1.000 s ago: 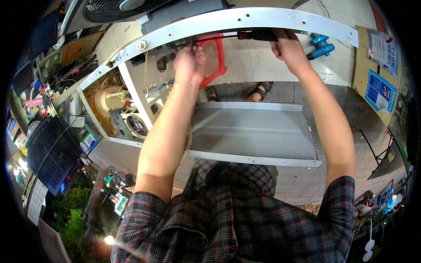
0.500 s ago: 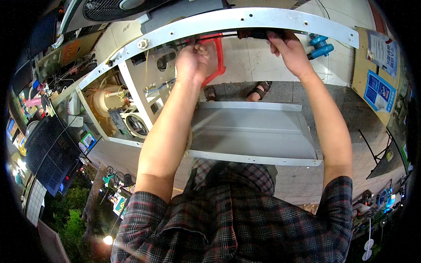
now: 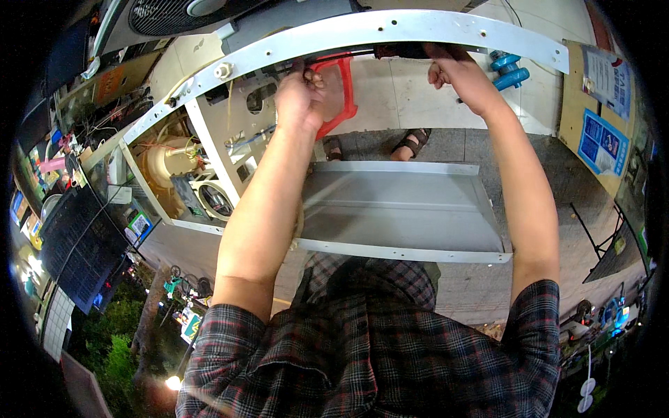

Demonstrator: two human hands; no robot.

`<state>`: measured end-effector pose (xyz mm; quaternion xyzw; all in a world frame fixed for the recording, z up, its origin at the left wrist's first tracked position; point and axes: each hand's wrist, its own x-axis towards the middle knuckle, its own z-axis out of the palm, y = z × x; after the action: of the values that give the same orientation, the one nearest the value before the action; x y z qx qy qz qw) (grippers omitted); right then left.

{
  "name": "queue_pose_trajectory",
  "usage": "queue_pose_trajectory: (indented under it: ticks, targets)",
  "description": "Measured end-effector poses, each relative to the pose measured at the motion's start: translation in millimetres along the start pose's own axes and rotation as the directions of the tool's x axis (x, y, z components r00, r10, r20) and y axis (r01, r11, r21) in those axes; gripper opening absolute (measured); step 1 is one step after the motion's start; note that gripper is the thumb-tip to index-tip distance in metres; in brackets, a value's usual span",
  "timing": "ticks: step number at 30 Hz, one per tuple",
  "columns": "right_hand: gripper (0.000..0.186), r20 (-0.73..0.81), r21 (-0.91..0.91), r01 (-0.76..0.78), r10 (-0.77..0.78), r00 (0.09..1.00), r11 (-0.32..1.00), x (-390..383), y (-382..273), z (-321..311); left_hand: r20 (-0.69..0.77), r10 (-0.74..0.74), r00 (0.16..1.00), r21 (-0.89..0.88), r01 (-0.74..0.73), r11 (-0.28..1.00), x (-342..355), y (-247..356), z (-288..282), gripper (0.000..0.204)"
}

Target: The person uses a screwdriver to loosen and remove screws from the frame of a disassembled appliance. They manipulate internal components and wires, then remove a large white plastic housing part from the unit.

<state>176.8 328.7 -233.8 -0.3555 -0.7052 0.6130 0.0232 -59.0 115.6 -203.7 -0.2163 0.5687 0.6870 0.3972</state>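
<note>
A long screwdriver (image 3: 397, 51) with a dark handle lies nearly level just under the curved metal rail (image 3: 394, 22) of an opened appliance cabinet. My right hand (image 3: 465, 78) grips its handle, thumb side against it and the other fingers curled. The thin shaft runs left toward my left hand (image 3: 301, 96), whose fingers are closed by its far end, inside the cabinet. That hand hides the tip and whatever it pinches. Beside my left hand is a pale inner panel (image 3: 240, 115) with cut-out holes and wires.
A grey metal panel (image 3: 397, 209) spans the cabinet's near side. Behind my left hand is a red plastic frame (image 3: 346, 90). A blue tool (image 3: 509, 70) lies right of my right hand. A round fan-like part (image 3: 214, 198) sits in the left compartment. Cardboard (image 3: 592, 111) stands at the right.
My right hand has shifted slightly on the screwdriver handle, its fingers moving a little lower. My left hand stays almost in place, and the view has moved slightly.
</note>
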Motion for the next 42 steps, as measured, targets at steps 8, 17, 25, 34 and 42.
queue_pose_trajectory:
  ticks: [8,17,25,34,42]
  targets:
    - [0.036,0.168,0.275,-0.215,0.173,0.97,0.937,-10.3,0.7,0.8,-0.076,0.01,0.997,-0.062,-0.015,0.998,-5.3,-2.2,8.4,0.013]
    - [0.044,0.025,0.248,0.03,-0.037,0.999,0.968,-16.3,-21.2,2.0,-0.047,-0.021,0.999,-0.119,0.016,0.993,2.8,0.9,1.2,0.015]
    - [0.049,0.01,0.145,0.071,-0.073,0.997,0.987,-12.0,-6.9,6.1,-0.118,-0.042,0.992,-0.128,0.027,0.991,-8.3,9.3,10.0,0.017]
    - [0.037,-0.063,0.116,0.036,-0.029,0.998,0.993,-8.3,-12.8,6.9,0.327,0.636,0.699,0.781,-0.579,0.235,-194.4,84.3,7.9,0.019]
    - [0.036,0.112,0.166,-0.125,0.107,0.988,0.978,-4.3,-16.8,2.5,0.261,0.649,0.715,0.96,-0.265,-0.094,-156.4,130.6,-29.2,0.046]
